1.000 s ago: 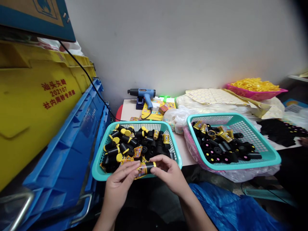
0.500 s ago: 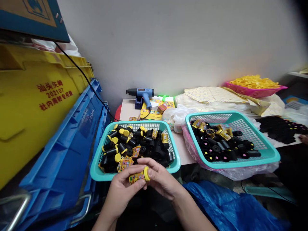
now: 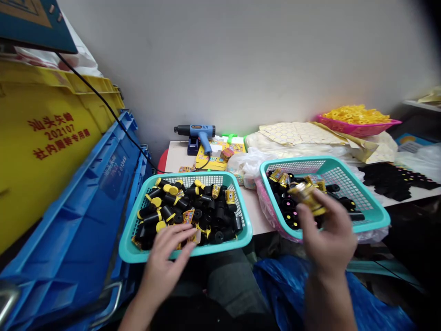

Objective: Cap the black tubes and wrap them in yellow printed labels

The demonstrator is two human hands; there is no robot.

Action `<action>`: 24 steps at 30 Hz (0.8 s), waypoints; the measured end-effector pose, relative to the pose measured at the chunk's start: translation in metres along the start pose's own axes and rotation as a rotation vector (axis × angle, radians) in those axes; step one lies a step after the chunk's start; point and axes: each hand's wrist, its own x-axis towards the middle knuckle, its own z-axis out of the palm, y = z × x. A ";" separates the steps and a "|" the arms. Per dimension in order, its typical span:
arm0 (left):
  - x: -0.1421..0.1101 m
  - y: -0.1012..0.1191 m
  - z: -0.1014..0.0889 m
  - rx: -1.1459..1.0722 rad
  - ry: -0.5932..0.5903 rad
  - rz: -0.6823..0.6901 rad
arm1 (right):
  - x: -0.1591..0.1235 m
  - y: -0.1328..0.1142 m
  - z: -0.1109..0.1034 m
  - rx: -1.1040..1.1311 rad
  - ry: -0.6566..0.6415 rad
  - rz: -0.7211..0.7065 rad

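Note:
My right hand (image 3: pixel 329 230), blurred by motion, is closed on a small bottle (image 3: pixel 308 197) with a yellow printed sleeve, held above the right turquoise basket (image 3: pixel 374 230). Over the near side of the left turquoise basket (image 3: pixel 250 230) is my left hand (image 3: pixel 168 248). Its fingers are stretched and the thumb stands apart, with the tips at a pale-looking printed label (image 3: pixel 195 236). Black bottles (image 3: pixel 210 214), several with yellow caps, fill this basket among loose orange labels. The right basket holds black bottles (image 3: pixel 292 220) and sleeved ones.
Behind the baskets are a blue heat gun (image 3: pixel 203 133) on its stand and a yellow printed sheet (image 3: pixel 213 158). Blue crates (image 3: pixel 86 193) and a yellow crate (image 3: pixel 44 119) stand at left. A pink basket (image 3: pixel 358 128) of yellow parts sits back right. A black cord (image 3: pixel 103 101) crosses at left.
Both hands were together at the near edge of the left basket, holding the bottle. The right hand has carried it over the right basket; the left has let go and moved to the labels.

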 end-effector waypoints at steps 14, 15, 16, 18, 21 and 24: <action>0.017 -0.023 -0.018 0.060 0.088 -0.313 | -0.016 -0.066 0.169 -0.074 -1.039 -0.906; 0.015 -0.023 -0.020 0.017 0.108 -0.377 | -0.014 -0.064 0.170 -0.083 -1.035 -0.901; 0.013 -0.023 -0.022 -0.032 0.125 -0.447 | -0.012 -0.061 0.168 -0.089 -1.030 -0.886; 0.009 -0.024 -0.024 -0.135 0.140 -0.573 | -0.009 -0.057 0.161 -0.082 -1.061 -0.846; 0.009 -0.019 -0.019 -0.306 0.125 -0.692 | -0.007 -0.061 0.148 -0.037 -1.086 -0.783; 0.016 -0.006 -0.008 -0.559 0.103 -0.728 | -0.011 -0.073 0.139 0.037 -0.940 -0.744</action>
